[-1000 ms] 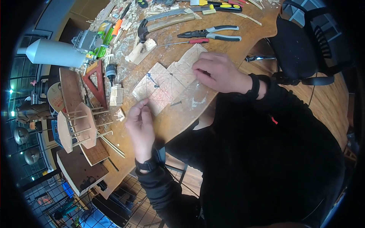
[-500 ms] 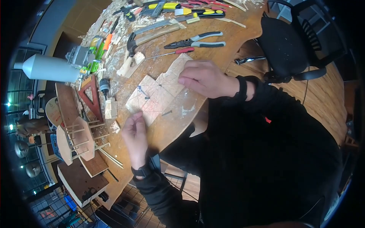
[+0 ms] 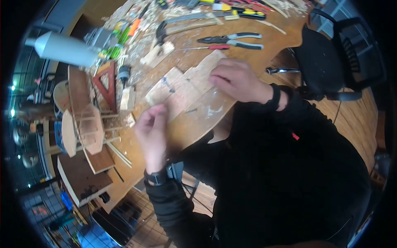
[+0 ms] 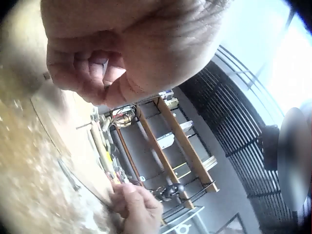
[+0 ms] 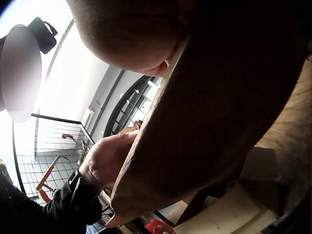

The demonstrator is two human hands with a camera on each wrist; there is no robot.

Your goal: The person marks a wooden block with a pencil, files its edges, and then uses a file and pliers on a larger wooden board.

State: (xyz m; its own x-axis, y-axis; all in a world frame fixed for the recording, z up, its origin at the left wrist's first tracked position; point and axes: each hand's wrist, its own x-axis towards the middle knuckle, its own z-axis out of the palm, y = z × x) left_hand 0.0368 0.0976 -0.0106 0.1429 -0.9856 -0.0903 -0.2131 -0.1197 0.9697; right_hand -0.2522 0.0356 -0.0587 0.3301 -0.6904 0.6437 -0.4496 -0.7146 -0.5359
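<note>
Pale wooden pieces (image 3: 178,89) with drawn lines and reddish and blue marks lie on the tabletop in the head view, their outline stepped. My left hand (image 3: 153,134) is at their lower left corner, thumb and index tips close together; blur hides whether anything is between them. The left wrist view shows that hand (image 4: 126,53) with curled fingers. At the right edge of the wood, my right hand (image 3: 237,80) pinches with bent fingers and thumb. A small nail-like piece (image 3: 191,110) lies beside the wood, between the hands.
Pliers (image 3: 231,40), a red-handled screwdriver (image 3: 215,47) and a hammer (image 3: 186,27) lie beyond the wood. At left are a red triangle (image 3: 108,89), a wooden model (image 3: 89,128) and wood blocks. Shavings cover the far side. A black chair (image 3: 320,58) stands at right.
The head view has shifted, moving the whole scene in the picture. My left thumb and index tips look closer together than a second ago. The right hand stays at the wood's right edge.
</note>
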